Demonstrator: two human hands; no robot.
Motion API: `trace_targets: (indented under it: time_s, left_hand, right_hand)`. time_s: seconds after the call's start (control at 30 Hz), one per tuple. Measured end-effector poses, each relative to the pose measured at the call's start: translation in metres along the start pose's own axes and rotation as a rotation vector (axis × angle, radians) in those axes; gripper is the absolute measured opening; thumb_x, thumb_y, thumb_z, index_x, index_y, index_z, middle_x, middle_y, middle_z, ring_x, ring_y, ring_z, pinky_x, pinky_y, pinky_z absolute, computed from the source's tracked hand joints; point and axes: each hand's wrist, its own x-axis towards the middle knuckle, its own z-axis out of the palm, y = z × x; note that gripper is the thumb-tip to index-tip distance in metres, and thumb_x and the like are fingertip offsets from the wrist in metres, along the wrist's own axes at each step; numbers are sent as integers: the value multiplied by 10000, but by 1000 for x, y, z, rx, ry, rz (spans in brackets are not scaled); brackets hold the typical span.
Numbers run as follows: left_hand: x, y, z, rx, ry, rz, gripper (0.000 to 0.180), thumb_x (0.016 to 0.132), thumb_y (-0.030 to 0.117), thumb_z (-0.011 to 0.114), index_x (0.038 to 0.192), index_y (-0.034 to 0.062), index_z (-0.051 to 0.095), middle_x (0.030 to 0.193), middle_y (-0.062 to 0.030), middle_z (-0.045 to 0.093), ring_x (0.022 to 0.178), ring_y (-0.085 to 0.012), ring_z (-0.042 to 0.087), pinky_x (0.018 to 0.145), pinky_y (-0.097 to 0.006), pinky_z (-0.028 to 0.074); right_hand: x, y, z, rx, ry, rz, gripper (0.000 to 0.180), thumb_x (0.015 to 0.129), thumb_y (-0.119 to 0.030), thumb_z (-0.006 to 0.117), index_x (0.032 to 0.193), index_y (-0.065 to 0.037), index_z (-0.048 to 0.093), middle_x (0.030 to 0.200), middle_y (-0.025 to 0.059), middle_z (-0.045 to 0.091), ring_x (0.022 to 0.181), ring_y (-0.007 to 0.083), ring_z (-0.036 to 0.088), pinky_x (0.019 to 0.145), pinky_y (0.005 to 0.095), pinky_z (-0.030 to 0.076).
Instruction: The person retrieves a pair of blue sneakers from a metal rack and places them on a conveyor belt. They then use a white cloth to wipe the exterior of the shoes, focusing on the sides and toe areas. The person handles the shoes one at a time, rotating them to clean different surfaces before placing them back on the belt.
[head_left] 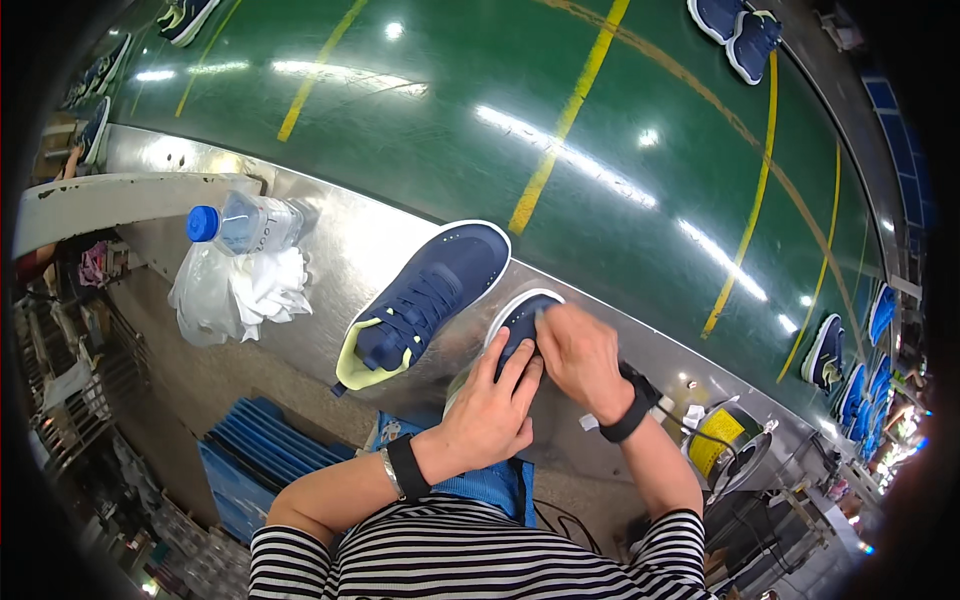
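Note:
A navy sneaker (pixel 516 322) with a white sole lies on the steel work ledge (pixel 340 250), mostly covered by my two hands. My left hand (pixel 492 408) wraps over its heel and upper from below. My right hand (pixel 580 355) grips its top near the laces, fingers curled. A second navy sneaker (pixel 430 295) with a yellow-green lining sits just left of it, laced, toe pointing away. Both wrists wear black bands.
A water bottle with a blue cap (pixel 245 222) lies on white crumpled plastic (pixel 240 292) at the left. A green conveyor belt (pixel 560 130) with yellow lines carries more navy shoes (pixel 738 30). A yellow reel (pixel 722 432) stands at right; blue crates (pixel 250 460) sit below.

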Motion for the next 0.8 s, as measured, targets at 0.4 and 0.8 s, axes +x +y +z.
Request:
trace_targets:
  time_s: [0.4,0.8]
  left_hand:
    - [0,0,0,22,-35,-12,732,667,196,728,1283,-106,472,1350,-310,378,1318,-530,279,1116,-540,293]
    - [0,-3,3,-48,27,-10,711,674,174,737,1302,-46,486,1345,-246,383,1318,-512,286,1051,-533,385]
  right_hand:
    - [-12,2,-1,42,-13,20,202,829,-71,634,706,-42,476,649,132,472,591,334,524,532,417,415]
    - [-5,18,-20,1311,-235,443,254,980,-200,548,1131,3,577,1120,155,643,1008,200,631,789,365,542]
